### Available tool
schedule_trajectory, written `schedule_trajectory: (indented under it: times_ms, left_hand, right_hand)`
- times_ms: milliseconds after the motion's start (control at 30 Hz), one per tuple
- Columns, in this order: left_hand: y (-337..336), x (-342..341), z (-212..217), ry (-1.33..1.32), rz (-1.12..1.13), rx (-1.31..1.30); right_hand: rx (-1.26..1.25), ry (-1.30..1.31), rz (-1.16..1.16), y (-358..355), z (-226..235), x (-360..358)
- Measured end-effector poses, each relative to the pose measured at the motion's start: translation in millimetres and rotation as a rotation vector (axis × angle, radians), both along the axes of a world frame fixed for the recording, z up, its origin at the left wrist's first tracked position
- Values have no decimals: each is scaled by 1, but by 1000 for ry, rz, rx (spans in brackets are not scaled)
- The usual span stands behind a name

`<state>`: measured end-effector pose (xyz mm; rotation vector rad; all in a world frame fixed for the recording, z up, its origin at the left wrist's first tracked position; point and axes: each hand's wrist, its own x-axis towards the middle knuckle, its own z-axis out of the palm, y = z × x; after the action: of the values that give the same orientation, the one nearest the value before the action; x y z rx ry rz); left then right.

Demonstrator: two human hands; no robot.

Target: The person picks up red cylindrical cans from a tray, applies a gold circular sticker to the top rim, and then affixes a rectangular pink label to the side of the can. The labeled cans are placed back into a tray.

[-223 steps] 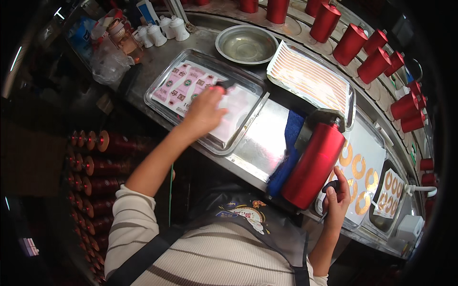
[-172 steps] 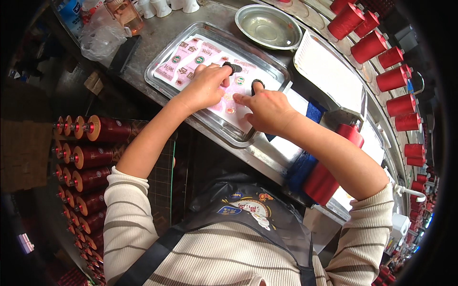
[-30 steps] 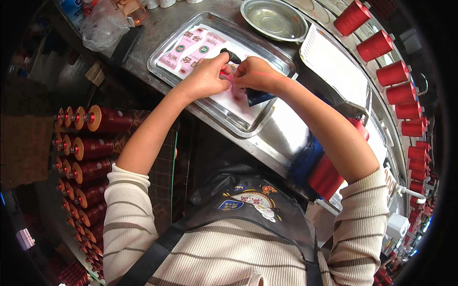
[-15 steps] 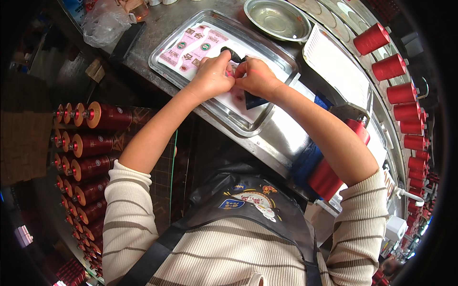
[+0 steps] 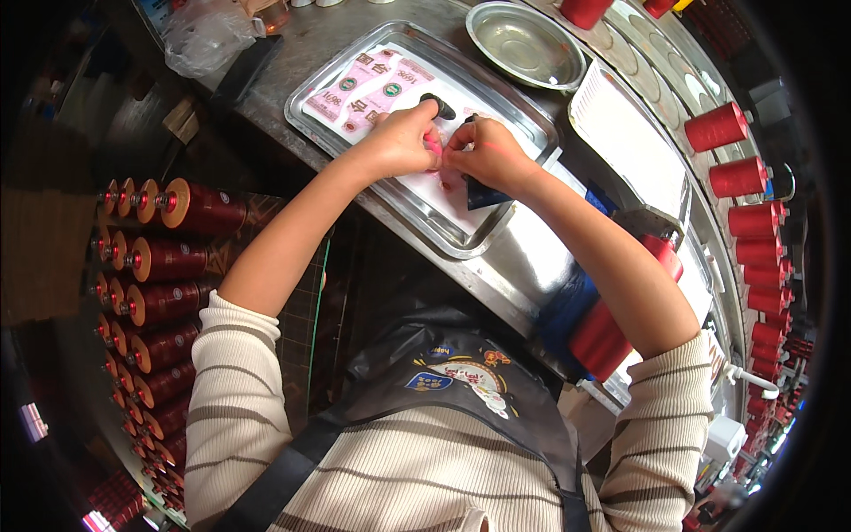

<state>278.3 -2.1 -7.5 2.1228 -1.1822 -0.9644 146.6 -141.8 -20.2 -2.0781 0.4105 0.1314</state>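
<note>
A metal tray (image 5: 330, 142) holds white sheets with pink printed labels (image 5: 365, 78). Over its near right half, my left hand (image 5: 403, 144) and my right hand (image 5: 490, 155) meet almost fingertip to fingertip. Both are closed in a pinch. Bright pink shows at the left fingertips, but what either hand grips is too small and hidden to tell. A black rounded object (image 5: 438, 107) lies just beyond my left hand. Under my right hand, a dark blue piece (image 5: 487, 196) sticks out over the sheets; the hand hides the rest.
An oval metal dish (image 5: 525, 46) and a white ribbed tray (image 5: 628, 133) stand beyond the labels. Red bottles (image 5: 716, 127) line a curved conveyor (image 5: 660, 84) at right. At left, dark red bottles (image 5: 206, 207) lie stacked. A red cylinder (image 5: 605, 341) sits by my right forearm.
The view has shifted slightly, and the red bottles on the conveyor have moved along. My hands stay pinched together over the labels, with the fingertips slightly shifted.
</note>
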Motion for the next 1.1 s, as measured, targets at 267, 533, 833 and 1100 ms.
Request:
schedule_trajectory:
  times_ms: [267,533,833,1100]
  left_hand:
    - [-2,0,-4,-49,-18,33]
    - [-4,-9,-5,-242,-126,9]
    - [-5,-6,-5,-231,-86,-8]
    - [18,-12,9,-453,-225,-208]
  right_hand:
    - [-226,25,3,6,-7,1]
    - [-278,78,32,17,6,2]
    - [-272,70,68,15,15,-2]
    - [149,-34,-201,-15,50,-32]
